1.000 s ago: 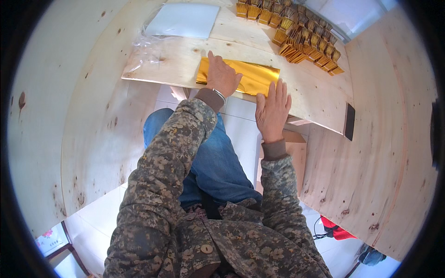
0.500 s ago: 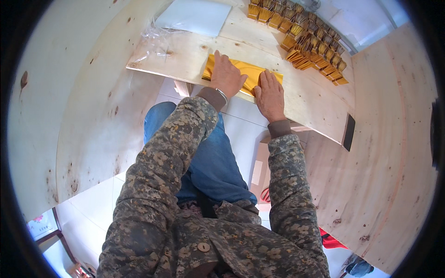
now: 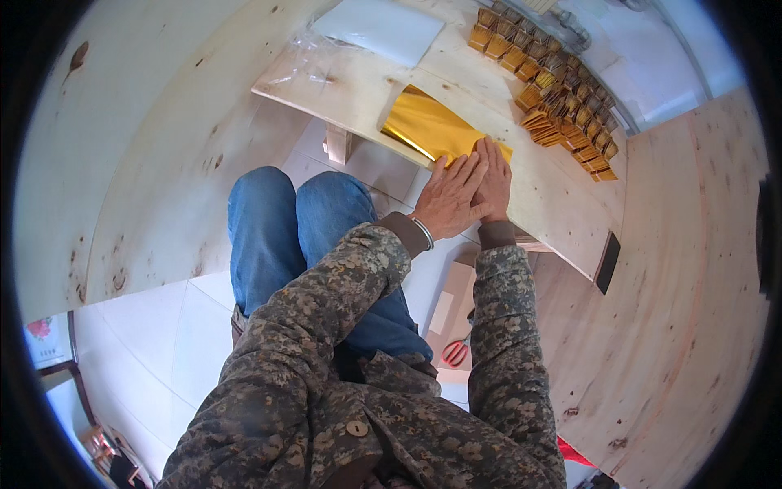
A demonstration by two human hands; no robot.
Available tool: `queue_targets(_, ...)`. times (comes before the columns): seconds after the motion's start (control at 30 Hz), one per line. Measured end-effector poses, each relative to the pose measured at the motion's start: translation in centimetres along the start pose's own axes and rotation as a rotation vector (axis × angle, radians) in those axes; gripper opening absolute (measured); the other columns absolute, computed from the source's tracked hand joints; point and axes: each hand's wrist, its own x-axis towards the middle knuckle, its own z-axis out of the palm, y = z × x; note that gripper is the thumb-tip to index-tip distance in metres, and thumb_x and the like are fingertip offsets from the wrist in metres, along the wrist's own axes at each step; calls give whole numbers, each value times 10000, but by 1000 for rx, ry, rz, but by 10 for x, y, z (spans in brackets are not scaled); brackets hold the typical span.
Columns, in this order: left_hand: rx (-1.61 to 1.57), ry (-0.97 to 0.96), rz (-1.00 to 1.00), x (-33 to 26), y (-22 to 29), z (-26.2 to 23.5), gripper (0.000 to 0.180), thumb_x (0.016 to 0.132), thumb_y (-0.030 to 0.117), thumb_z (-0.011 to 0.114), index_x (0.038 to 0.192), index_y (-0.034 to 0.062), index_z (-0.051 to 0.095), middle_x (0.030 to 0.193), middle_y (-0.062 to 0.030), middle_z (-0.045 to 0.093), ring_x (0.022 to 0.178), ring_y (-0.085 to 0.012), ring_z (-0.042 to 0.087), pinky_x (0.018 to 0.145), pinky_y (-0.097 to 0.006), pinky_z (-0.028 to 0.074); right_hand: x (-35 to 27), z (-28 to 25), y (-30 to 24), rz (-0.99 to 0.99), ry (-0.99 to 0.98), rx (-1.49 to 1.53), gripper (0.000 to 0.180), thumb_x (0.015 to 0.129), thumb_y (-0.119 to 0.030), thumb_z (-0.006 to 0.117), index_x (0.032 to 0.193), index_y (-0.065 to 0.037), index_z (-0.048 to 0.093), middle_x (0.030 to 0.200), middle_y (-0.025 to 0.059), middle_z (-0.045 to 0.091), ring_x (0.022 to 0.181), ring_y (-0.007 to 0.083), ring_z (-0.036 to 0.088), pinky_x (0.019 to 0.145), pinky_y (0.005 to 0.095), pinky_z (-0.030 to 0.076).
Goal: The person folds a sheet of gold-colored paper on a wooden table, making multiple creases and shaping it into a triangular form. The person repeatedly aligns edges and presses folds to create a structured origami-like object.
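Note:
A shiny gold foil sheet (image 3: pixel 432 121) lies at the front edge of the wooden table, its left part raised a little in a curve. My right hand (image 3: pixel 497 189) presses its right end with fingers stretched out flat. My left hand (image 3: pixel 450 198), fingers also straight and slightly apart, rests beside and partly against the right hand, its fingertips at the sheet's near edge. Neither hand grasps anything. The sheet's right end is partly hidden under the fingers.
Rows of folded gold-paper bundles (image 3: pixel 544 90) stand at the back right of the table (image 3: pixel 562 196). Toward the back left are a white sheet (image 3: pixel 379 31) and crumpled clear plastic (image 3: pixel 305 61). Red-handled scissors (image 3: pixel 456 352) lie below, in a cardboard box (image 3: pixel 448 314).
My left hand has moved right, off the left part of the gold sheet, to my right hand. The sheet's left part now shows wider and lifted. The view has shifted slightly.

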Motion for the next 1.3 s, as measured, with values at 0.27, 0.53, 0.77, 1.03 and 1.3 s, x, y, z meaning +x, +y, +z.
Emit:
queue_targets(0.27,226,26,-231,-25,-29,-16,856,971,590,465,1544,-19,281,1625,-188,252,1520,-301,184,1222,-505,117,5,-3,-8,72,-35,-51,548,1002,-308,476,1465,-21,415,1542,160,410,1426,327,362,1172,442,265)
queue_targets(0.53,342,49,-424,-32,-67,-49,890,946,608,480,1557,-2,264,1639,-169,229,1527,-273,176,1227,-495,106,6,-5,-9,69,-40,-41,536,1003,-304,470,1455,-20,424,1539,170,412,1420,342,370,1168,452,273)
queue_targets(0.77,523,124,-199,-25,-74,-83,799,952,512,544,1555,47,299,1631,-139,263,1514,-284,220,1224,-510,125,6,-5,-10,66,-34,-37,544,999,-306,487,1449,-5,437,1538,176,414,1420,347,369,1166,460,279)
queue_targets(1.03,377,-6,161,40,-88,-63,670,987,495,474,1505,75,413,1603,-115,321,1486,-263,264,1220,-469,169,5,-9,-13,75,-23,-33,558,992,-304,501,1445,18,445,1525,192,428,1423,335,375,1168,454,277)
queue_targets(1.3,438,-137,171,55,-117,-62,655,984,468,485,1512,93,389,1601,-116,331,1479,-271,286,1202,-471,211,4,-17,-18,107,-52,-12,564,999,-295,491,1468,11,422,1550,177,400,1444,325,349,1181,445,250)
